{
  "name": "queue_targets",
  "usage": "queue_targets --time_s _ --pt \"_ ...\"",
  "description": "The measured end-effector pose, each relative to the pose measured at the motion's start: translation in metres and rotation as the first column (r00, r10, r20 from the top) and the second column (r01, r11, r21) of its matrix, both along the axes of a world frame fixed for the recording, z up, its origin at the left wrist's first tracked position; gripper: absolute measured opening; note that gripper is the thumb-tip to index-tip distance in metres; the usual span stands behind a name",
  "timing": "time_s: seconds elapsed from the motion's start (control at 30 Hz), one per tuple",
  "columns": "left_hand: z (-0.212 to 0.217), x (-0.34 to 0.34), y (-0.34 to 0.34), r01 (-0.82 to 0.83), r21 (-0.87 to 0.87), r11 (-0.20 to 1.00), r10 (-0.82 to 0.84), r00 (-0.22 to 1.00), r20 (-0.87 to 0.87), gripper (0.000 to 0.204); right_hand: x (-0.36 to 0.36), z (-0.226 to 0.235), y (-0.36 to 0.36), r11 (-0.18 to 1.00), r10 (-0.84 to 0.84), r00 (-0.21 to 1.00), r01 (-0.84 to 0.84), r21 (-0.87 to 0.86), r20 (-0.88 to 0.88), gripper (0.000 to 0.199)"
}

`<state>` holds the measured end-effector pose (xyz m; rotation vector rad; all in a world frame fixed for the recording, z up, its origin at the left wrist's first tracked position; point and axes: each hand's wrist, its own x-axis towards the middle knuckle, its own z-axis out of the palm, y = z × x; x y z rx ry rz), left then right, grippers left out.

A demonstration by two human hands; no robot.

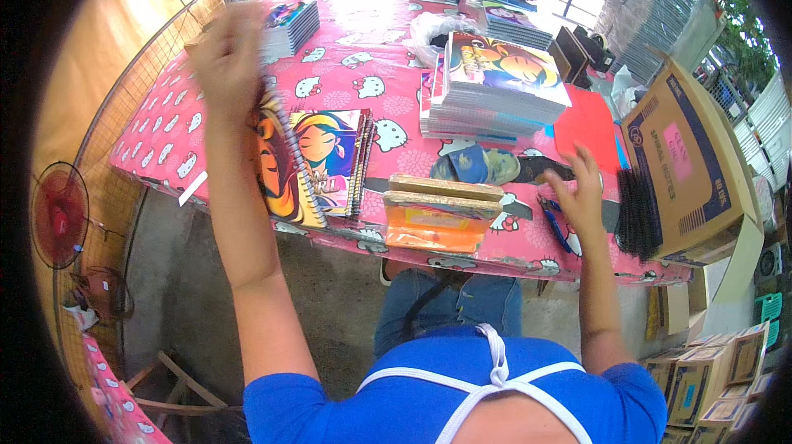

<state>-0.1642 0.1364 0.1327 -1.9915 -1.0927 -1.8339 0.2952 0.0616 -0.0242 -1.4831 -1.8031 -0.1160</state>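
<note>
- Right of the orange bundle (433, 231), my right hand (584, 188) holds nothing, its fingers spread.
- Left of the bundle is the spiral notebook (285, 168), coil to the right, long axis going away and slightly left. I judge it light, bendable, slippery on cover; better to grip the edge opposite the coil.
- Beyond, far left of the bundle, my left hand (227, 56) is blurred; I cannot tell its grip.

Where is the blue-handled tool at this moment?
In the head view, right of centre, the blue-handled tool lies near the pink table's front edge, between the orange pack and the right hand.
</note>
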Motion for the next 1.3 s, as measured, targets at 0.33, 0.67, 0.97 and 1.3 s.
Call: queue_targets --time_s 0.33,0.67,0.97,1.3 --pt "-0.171 0.016 -0.002 -0.609 -0.701 0.372 -0.084 0.730 -0.678 0.078 -0.058 0.062 0.111 0.965 0.044 0.905 -0.148 0.217 0.423 0.034" --pt "-0.124 0.123 -0.026 0.986 -0.158 0.052 -0.014 0.158 0.987 0.044 -0.106 0.033 0.020 0.875 0.366 0.872 -0.441 0.199 0.325 0.037" --pt "-0.078 0.125 -0.076 0.813 -0.394 0.428 -0.562 0.581 0.588 0.030 -0.052 0.014 -0.024 0.886 0.281 0.683 -0.455 -0.092 -0.674 0.041" --pt "-0.139 0.131 -0.085 0.584 -0.366 0.724 -0.218 0.698 0.682 0.070 -0.066 -0.049 -0.056 0.795 0.231 0.862 -0.434 -0.423 -0.451 0.060"
